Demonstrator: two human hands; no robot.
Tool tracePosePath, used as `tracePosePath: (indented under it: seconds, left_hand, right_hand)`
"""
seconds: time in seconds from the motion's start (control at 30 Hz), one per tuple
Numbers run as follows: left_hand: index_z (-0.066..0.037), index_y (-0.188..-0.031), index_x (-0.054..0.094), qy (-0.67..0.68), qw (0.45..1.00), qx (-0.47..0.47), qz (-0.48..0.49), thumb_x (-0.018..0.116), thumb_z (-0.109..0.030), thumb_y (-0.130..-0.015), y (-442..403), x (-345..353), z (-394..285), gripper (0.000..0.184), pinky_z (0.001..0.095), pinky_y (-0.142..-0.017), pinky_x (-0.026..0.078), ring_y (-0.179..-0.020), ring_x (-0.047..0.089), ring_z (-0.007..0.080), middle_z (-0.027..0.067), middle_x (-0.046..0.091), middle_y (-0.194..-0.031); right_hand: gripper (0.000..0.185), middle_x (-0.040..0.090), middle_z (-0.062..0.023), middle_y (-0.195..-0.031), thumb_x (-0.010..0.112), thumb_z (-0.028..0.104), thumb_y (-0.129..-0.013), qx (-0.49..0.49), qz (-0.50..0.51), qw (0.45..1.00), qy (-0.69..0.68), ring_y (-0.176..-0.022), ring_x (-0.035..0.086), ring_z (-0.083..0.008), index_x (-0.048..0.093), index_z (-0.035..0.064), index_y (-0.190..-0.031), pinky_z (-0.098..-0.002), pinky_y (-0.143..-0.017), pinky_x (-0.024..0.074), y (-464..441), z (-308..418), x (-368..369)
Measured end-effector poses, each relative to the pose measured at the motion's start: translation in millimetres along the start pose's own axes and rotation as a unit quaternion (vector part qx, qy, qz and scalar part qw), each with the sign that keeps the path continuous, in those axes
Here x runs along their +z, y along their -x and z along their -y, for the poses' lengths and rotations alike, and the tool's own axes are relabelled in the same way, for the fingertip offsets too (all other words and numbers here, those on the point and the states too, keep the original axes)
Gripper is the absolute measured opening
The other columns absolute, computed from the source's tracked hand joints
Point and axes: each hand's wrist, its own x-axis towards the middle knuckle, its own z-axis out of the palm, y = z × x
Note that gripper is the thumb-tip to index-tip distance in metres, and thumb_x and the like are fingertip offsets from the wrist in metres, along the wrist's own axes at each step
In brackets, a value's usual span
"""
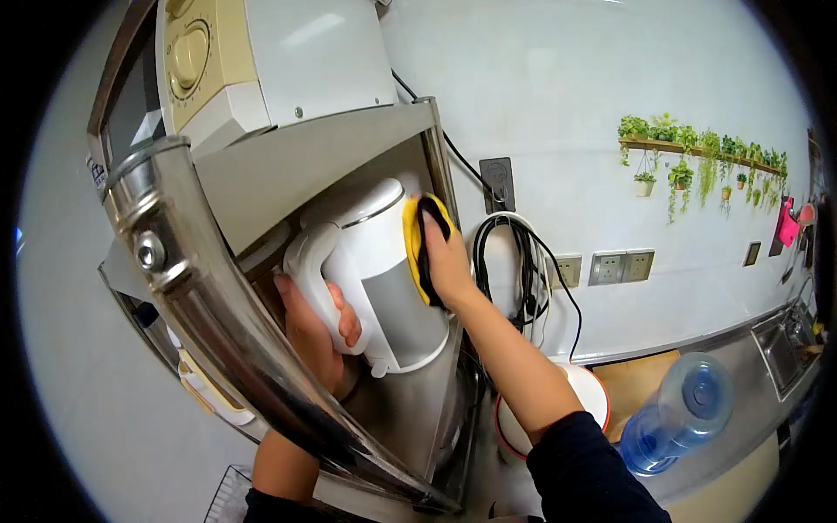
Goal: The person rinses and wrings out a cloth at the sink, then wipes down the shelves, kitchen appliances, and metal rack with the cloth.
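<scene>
A white and grey electric kettle (pixel 397 309) is on the metal shelf (pixel 392 414), tilted in view. My left hand (pixel 314 327) has its fingers wrapped round the kettle's white handle, partly behind the rack's steel post. Against the kettle's right side, near the lid, my right hand (pixel 445 261) presses a yellow and black cloth (pixel 418 248). The fingers of that hand are mostly hidden by the cloth.
A microwave (pixel 296 61) stands on the upper shelf, above the kettle. The rack's steel post (pixel 209 288) crosses in front. Black and white cables (pixel 523 261) hang by wall sockets. A large blue water bottle (pixel 680 414) stands at lower right, beside a red-rimmed white container (pixel 593 392).
</scene>
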Motion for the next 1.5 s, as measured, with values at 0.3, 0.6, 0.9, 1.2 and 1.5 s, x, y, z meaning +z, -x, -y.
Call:
tracePosePath:
  seconds: [0.3,0.6,0.9,1.2,1.5]
  left_hand:
    - [-0.013,-0.069,0.043,0.014,1.000,-0.011,0.005,0.019,-0.073,-0.090,3.5,0.6,-0.5,0.068,0.0246,-0.036,0.029,-0.036,0.034,0.0115,-0.0002,0.037,-0.045]
    - [-0.013,-0.068,0.044,0.007,1.000,-0.014,-0.003,0.017,-0.074,-0.089,3.0,1.9,-1.5,0.070,0.0250,-0.036,0.030,-0.036,0.034,0.0135,0.0007,0.036,-0.043]
    - [-0.014,-0.067,0.043,-0.001,1.000,-0.001,0.008,0.017,-0.074,-0.089,3.5,-0.8,-0.1,0.069,0.0250,-0.035,0.030,-0.035,0.034,0.0127,0.0009,0.035,-0.043]
    - [-0.012,-0.070,0.042,0.001,1.000,-0.009,0.008,0.015,-0.072,-0.090,5.6,3.9,-2.8,0.068,0.0260,-0.038,0.031,-0.039,0.034,0.0137,0.0017,0.036,-0.045]
    - [-0.010,-0.080,0.046,0.007,0.999,0.036,0.005,0.017,-0.062,-0.096,1.1,-0.9,9.2,0.062,0.0252,-0.057,0.041,-0.054,0.046,0.0147,0.0028,0.047,-0.061]
  right_hand:
    - [0.066,0.040,-0.0226,-0.138,0.062,0.011,-0.084,-0.151,-0.006,0.953,0.262,-0.128,0.039,-0.0351,0.030,-0.0016,-0.141,-0.0376,-0.107,0.0298,79.5,16.1,14.8]
    - [0.042,0.059,-0.0093,-0.105,0.048,0.035,-0.095,0.185,-0.022,0.978,-0.097,-0.092,0.054,-0.0183,0.055,-0.0009,-0.116,-0.0293,-0.086,0.0423,10.6,-20.4,-14.8]
    - [0.040,0.060,-0.0083,-0.101,0.054,0.035,-0.092,0.139,0.021,0.986,-0.092,-0.091,0.055,-0.0159,0.055,0.0011,-0.113,-0.0272,-0.083,0.0430,-12.9,-5.9,-7.7]
    - [0.046,0.065,-0.0047,-0.092,0.047,0.048,-0.093,0.268,0.092,0.933,-0.221,-0.078,0.060,-0.0159,0.062,0.0072,-0.108,-0.0282,-0.073,0.0489,-52.0,-16.2,-8.5]
    - [0.046,0.053,-0.0190,-0.110,0.069,0.008,-0.076,-0.107,-0.063,0.977,0.172,-0.103,0.054,-0.0339,0.049,-0.0004,-0.117,-0.0371,-0.092,0.0419,32.5,12.8,-4.7]
